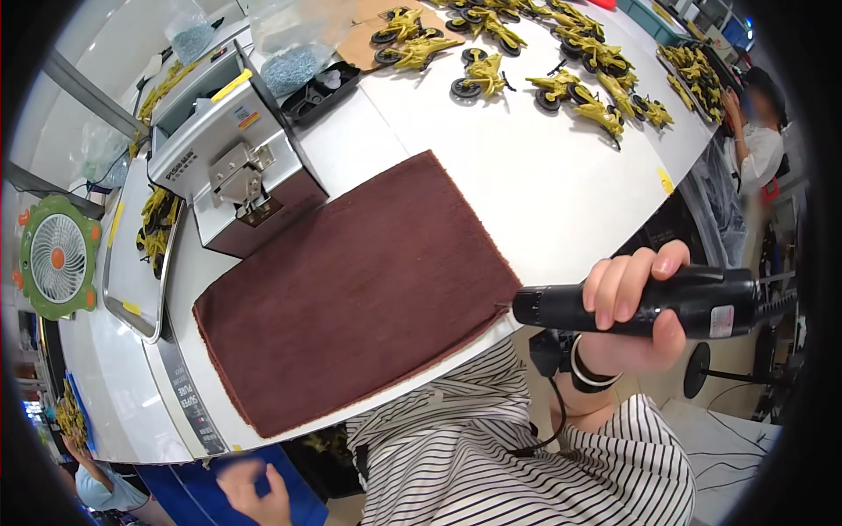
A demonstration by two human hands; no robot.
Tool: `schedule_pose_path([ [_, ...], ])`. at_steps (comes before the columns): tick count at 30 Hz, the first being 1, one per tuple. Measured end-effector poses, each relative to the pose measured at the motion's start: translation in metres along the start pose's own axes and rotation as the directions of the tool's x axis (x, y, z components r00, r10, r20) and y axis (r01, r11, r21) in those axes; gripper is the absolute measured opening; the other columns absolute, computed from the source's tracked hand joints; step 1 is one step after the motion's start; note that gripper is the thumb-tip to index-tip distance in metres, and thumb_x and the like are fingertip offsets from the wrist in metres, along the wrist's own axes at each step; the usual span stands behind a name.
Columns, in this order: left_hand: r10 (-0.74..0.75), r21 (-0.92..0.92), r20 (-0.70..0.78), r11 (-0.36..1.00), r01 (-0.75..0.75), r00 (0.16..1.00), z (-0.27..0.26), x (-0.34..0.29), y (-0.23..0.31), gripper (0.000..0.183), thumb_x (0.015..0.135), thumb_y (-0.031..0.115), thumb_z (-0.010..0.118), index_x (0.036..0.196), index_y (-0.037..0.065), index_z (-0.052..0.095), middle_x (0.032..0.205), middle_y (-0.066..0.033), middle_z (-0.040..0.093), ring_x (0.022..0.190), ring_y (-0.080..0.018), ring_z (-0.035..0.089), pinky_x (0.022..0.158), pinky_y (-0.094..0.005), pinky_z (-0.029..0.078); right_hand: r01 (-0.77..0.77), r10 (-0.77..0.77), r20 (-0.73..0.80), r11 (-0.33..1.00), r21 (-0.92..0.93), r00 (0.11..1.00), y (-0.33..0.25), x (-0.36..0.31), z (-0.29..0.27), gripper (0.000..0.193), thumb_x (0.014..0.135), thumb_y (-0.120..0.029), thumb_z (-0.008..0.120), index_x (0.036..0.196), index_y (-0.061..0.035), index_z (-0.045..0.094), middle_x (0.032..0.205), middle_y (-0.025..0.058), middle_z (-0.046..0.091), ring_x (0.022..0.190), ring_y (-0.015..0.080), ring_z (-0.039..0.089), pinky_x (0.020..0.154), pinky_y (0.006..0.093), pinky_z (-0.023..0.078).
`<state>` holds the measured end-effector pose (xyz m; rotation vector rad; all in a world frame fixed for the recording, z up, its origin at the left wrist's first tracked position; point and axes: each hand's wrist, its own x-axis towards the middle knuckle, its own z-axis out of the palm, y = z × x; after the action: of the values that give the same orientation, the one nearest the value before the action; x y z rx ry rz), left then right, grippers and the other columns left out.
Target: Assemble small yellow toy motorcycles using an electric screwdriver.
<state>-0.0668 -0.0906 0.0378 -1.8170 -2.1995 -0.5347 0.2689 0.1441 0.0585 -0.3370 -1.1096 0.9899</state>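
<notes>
My right hand (pixel 636 302) is wrapped round a black electric screwdriver (pixel 561 305), held level with its thin tip pointing left. That tip is at the right edge of a dark brown cloth mat (pixel 368 294) on the white table. My left hand (pixel 254 493) is low at the left, beyond the table's front edge and over something blue (pixel 197 491). Its thumb stands apart from the fingers, whose tips are smeared. I see nothing held in it. Behind the mat stands a boxy metal screw feeder (pixel 241 167).
Several yellow toy motorcycles (pixel 482 74) with black wheels lie at the back. Clear bags of small metal parts (pixel 294 70) and a black tray (pixel 323 92) stand behind the feeder. Left are a metal tray (pixel 132 263) and a green fan (pixel 58 256). Other people (pixel 759 145) sit at both sides.
</notes>
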Motion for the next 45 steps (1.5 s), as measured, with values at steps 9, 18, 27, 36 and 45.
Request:
schedule_pose_path([
  [9,0.835,-0.278,-0.006,0.527,-0.803,0.55,0.076,0.267,0.244,0.037,0.073,0.002,0.052,0.109,0.006,0.056,0.103,-0.0113,0.056,0.103,-0.0264,0.052,0.079,-0.0348,0.044,0.089,-0.075,-0.21,0.994,0.06,0.975,-0.03,-0.021,-0.039,0.036,0.078,-0.024,0.061,0.1,-0.0053,0.04,0.064,0.008,0.05,0.048,0.0174,0.048,0.053,0.0321,0.042],
  [18,0.78,-0.134,0.33,0.596,-0.791,0.532,0.235,0.423,0.307,0.053,0.078,0.0,0.052,0.123,0.028,0.052,0.12,-0.0109,0.053,0.109,-0.0292,0.053,0.083,-0.038,0.049,0.119,-0.145,-0.27,0.987,-0.11,0.952,-0.07,-0.036,-0.061,0.035,0.078,-0.023,0.06,0.098,-0.0035,0.039,0.064,0.0079,0.049,0.046,0.0164,0.046,0.051,0.0302,0.042],
  [27,0.777,-0.338,-0.005,0.591,-0.733,0.629,0.179,0.396,0.255,0.036,0.07,0.029,0.067,0.088,-0.001,0.058,0.078,-0.0188,0.061,0.076,-0.034,0.056,0.069,-0.0368,0.045,0.179,-0.165,-0.24,0.983,0.038,0.957,-0.058,-0.03,-0.052,0.035,0.079,-0.023,0.057,0.102,-0.0038,0.039,0.065,0.0066,0.049,0.048,0.0152,0.046,0.052,0.0293,0.041],
  [36,0.457,-0.538,0.421,0.821,-0.19,0.784,0.048,0.152,0.149,0.054,0.069,0.023,0.077,0.109,0.0,0.048,0.078,-0.0131,0.057,0.069,-0.0279,0.057,0.061,-0.0335,0.046,0.191,-0.145,-0.234,0.963,0.19,0.961,-0.044,-0.023,-0.026,0.034,0.081,-0.024,0.059,0.101,-0.0066,0.038,0.066,0.0042,0.048,0.05,0.0138,0.048,0.053,0.0281,0.04],
  [45,0.167,-0.654,0.121,0.755,-0.047,0.979,0.094,0.1,0.124,0.054,0.056,0.017,0.083,0.102,0.0,0.062,0.077,-0.0083,0.061,0.066,-0.0204,0.057,0.062,-0.0292,0.045,0.015,-0.05,0.113,0.956,0.294,0.992,-0.003,-0.01,0.047,0.031,0.076,-0.013,0.067,0.094,-0.0081,0.043,0.063,0.0054,0.056,0.049,0.0144,0.056,0.051,0.0267,0.049],
])
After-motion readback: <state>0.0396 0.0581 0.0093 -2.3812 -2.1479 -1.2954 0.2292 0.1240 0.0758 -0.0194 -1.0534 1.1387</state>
